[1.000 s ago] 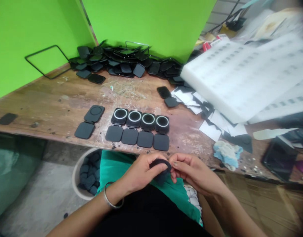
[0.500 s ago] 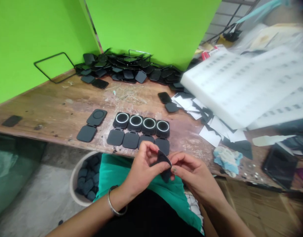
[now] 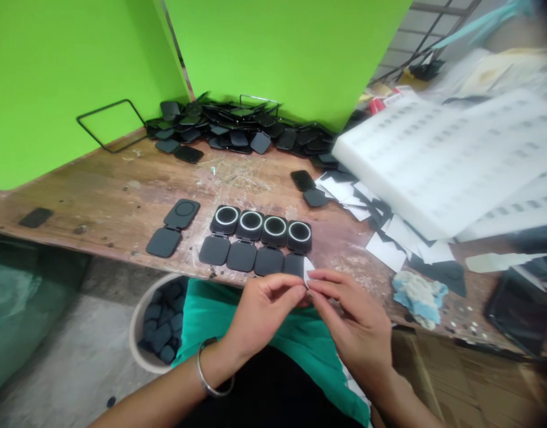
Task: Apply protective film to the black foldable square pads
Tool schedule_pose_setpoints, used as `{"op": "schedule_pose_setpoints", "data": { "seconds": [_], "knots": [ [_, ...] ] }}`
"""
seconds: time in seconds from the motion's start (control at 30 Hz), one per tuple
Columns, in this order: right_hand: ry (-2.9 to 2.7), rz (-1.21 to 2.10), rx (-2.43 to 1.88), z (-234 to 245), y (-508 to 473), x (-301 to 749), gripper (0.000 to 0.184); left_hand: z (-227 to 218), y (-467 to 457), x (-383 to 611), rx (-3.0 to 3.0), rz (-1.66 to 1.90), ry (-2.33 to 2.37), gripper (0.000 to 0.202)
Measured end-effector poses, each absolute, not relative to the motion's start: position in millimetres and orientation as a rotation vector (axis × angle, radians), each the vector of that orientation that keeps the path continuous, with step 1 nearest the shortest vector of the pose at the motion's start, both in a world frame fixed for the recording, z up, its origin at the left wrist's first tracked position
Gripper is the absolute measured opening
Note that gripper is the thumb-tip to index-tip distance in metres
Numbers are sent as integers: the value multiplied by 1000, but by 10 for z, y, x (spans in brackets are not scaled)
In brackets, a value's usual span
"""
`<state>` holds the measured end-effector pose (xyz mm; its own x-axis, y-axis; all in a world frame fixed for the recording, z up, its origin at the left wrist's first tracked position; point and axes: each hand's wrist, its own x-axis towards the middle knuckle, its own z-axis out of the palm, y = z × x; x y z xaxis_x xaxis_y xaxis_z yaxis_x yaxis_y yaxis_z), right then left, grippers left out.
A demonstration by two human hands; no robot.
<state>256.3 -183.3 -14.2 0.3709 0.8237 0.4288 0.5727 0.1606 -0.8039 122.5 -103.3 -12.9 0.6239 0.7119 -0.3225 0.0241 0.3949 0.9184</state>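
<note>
My left hand (image 3: 264, 309) and my right hand (image 3: 351, 318) meet at the table's front edge, both pinched on a small flat piece (image 3: 307, 272) whose white side shows. My left wrist wears a metal bangle. Just beyond my fingertips lies a row of hinged black cases (image 3: 259, 238), opened flat, each upper half with a white ring. One more opened black case (image 3: 173, 229), without a ring, lies to their left.
A heap of black cases (image 3: 246, 128) sits at the back by the green wall. White foam trays (image 3: 442, 154) and white paper squares (image 3: 384, 249) are at the right, with a blue-white cloth (image 3: 418, 294). A bucket of black pieces (image 3: 160, 324) stands under the table.
My hands have moved up and slightly right to the table's edge. The dark piece they held now shows a white face between my fingertips.
</note>
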Motion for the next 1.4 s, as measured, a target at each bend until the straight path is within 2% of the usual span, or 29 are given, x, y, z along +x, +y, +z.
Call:
{"op": "schedule_pose_setpoints", "data": {
  "seconds": [0.13, 0.93, 1.17, 1.4],
  "knots": [
    [-1372, 226, -1538, -147, -1824, 2552, 20, -118, -1004, 1204, 1037, 436, 824, 36],
    [-1436, 194, -1497, -254, -1875, 2546, 25, -168, -968, 1173, 980, 426, 832, 32],
    [-1448, 187, -1493, -263, -1879, 2544, 25, -184, -964, 1178, 937, 442, 832, 24],
    [-1468, 192, -1510, -255, -1878, 2560, 24, -185, -966, 1171, 973, 424, 824, 28]
  ]
}}
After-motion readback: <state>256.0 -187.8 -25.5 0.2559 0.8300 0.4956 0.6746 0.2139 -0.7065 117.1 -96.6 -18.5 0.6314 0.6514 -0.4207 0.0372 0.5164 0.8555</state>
